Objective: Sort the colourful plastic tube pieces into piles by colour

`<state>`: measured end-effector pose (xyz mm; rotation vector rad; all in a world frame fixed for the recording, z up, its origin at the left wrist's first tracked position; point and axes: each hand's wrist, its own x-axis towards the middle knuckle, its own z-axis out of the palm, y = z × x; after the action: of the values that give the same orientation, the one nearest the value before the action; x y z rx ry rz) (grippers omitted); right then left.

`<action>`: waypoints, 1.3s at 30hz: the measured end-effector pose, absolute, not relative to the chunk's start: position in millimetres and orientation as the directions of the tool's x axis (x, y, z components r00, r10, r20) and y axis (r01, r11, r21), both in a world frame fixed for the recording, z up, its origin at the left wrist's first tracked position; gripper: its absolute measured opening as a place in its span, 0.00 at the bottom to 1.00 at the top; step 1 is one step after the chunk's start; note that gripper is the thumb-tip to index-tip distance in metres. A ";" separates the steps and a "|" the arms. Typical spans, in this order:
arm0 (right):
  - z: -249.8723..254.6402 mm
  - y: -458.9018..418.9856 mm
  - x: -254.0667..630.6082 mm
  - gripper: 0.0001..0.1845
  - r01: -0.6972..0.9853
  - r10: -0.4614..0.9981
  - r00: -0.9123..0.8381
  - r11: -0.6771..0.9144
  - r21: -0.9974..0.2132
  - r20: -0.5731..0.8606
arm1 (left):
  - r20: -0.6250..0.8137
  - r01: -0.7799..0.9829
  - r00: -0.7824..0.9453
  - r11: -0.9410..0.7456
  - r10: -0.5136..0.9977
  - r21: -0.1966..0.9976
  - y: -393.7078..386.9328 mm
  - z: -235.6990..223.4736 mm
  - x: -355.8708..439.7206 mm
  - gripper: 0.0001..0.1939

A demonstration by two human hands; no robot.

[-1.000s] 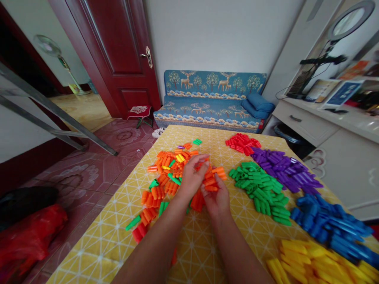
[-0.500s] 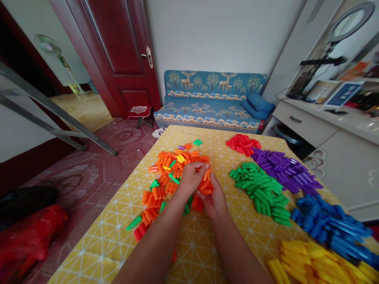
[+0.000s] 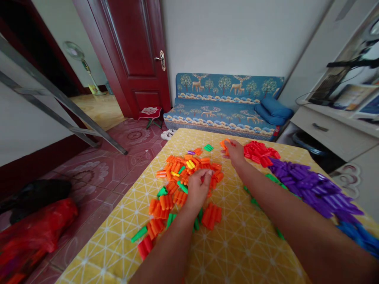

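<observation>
My right hand (image 3: 234, 153) is closed around orange plastic pieces (image 3: 224, 144) at the far side of the table, just left of the heap of red pieces (image 3: 260, 152). Over the mixed pile of mostly orange pieces (image 3: 177, 162), my left hand (image 3: 199, 185) has thumb and fingers pinched together; what lies in them, if anything, is hidden. Yellow pieces (image 3: 190, 164) and green pieces (image 3: 182, 187) show among the orange. A separate orange cluster (image 3: 212, 216) lies right of my left forearm. My right forearm covers much of the green heap (image 3: 275, 180).
Purple pieces (image 3: 310, 185) and blue pieces (image 3: 359, 236) form heaps along the right of the yellow-clothed table (image 3: 231, 244). Beyond its far edge stands a blue patterned sofa (image 3: 219, 108). A grey cabinet (image 3: 334, 138) is at the right, a red stool (image 3: 151, 113) at far left.
My hands have come apart: the right moved forward and right with orange pieces, while the left stayed near the orange pile. The view has turned right-to-left shifted, and the yellow heap has left it.
</observation>
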<state>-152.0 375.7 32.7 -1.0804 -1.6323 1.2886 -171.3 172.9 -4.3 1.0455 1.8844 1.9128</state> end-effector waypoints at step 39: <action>-12.4 236.3 -74.9 0.13 0.018 0.880 -0.364 0.335 -0.942 0.306 | 0.179 0.622 -0.677 0.425 0.714 0.658 135.2 36.6 -216.7 0.09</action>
<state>-74.9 236.3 -12.4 -0.8164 -1.6705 1.1632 -216.7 135.2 36.6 1.1987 2.5421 1.0897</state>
